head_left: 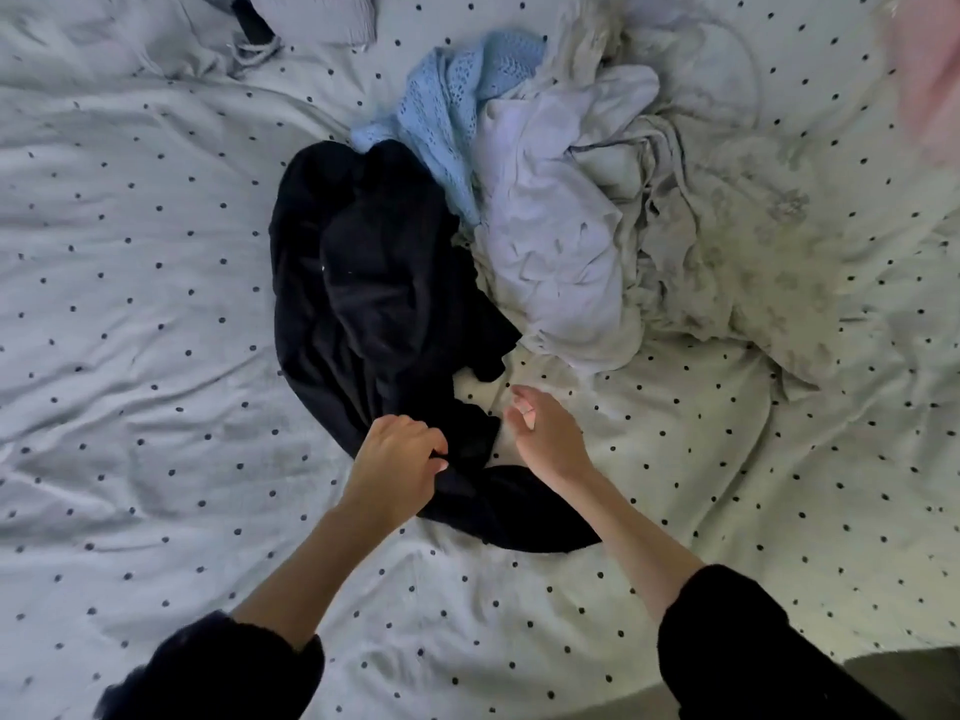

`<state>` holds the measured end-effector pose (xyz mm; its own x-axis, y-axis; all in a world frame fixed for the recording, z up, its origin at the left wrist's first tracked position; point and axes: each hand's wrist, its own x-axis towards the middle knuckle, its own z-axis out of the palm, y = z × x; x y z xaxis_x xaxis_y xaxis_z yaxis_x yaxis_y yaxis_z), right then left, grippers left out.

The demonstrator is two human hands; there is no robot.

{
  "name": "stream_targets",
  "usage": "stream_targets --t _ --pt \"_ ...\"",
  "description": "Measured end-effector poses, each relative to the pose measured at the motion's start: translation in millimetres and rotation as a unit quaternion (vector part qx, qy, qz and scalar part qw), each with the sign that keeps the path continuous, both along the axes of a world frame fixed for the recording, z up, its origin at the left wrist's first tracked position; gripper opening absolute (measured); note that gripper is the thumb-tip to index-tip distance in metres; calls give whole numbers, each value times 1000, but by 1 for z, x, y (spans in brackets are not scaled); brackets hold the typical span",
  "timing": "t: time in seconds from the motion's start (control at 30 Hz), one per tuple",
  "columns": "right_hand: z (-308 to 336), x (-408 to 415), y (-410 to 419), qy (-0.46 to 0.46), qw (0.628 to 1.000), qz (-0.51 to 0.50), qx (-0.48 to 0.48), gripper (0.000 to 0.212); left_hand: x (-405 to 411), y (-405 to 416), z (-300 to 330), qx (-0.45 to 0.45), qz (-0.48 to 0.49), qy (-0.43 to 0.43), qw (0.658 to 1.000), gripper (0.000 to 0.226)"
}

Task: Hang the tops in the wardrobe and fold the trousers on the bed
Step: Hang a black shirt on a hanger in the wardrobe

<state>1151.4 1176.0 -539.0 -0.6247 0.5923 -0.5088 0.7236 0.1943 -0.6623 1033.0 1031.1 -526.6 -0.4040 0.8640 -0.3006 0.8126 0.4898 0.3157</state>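
Two bare hands work a crumpled black fabric garment [384, 304]: the left hand [400, 454] clenches its near edge, while the right hand [545, 433], just beside, hangs released. Beyond the fingers, a pale-blue knitted top [457, 90] overlaps it; a hard tug could drag that along.

Bed [156, 314] carries it all: trousers [379, 304] heaped mid-bed, knit top [457, 96] just behind, touching. Crumpled tops [561, 241] right of trousers, touching. Left hand [395, 454] on trousers' near end; right hand [545, 433] just beside, nr bed's near edge.
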Motion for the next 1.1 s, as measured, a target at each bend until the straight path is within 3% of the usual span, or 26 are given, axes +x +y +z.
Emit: stream_targets --t 0.17,0.23,0.3,0.37,0.47,0.57,0.67,0.77,0.8,0.87,0.97,1.03,1.1 --pt "4 -52 12 37 999 -11 -7 62 -6 -22 32 -7 36 -56 998 25" --pt "3 -75 11 44 999 15 -3 65 -18 -13 36 72 69 -5 995 25" --pt "-2 -91 7 27 998 56 30 65 -34 0 30 112 96 75 986 43" --pt "-11 -102 4 -18 992 102 72 56 -51 12 22 47 90 123 987 58" --pt "-19 -105 4 -48 989 122 66 35 -65 20 9 -57 58 161 984 41" --pt "-18 -99 4 -26 992 110 49 23 -67 21 11 10 36 152 988 17" --pt "-5 -88 8 42 998 25 28 22 -57 19 29 92 82 64 990 12" --pt "11 -76 14 86 992 -77 -55 42 -38 12 53 27 96 -114 989 19" --pt "18 -71 16 78 992 -72 -72 42 -30 10 61 -7 63 -156 986 18" --pt "29 -64 19 29 996 -37 -79 21 -14 7 71 -66 -11 -214 974 17" --pt "35 -64 17 -39 993 -4 -108 63 2 4 76 -127 -53 -316 939 17" --pt "34 -67 12 -75 994 44 -72 57 0 0 74 -142 -49 -354 923 16" --pt "29 -70 8 -94 993 62 -30 48 -11 -5 67 -107 -9 -322 941 20"
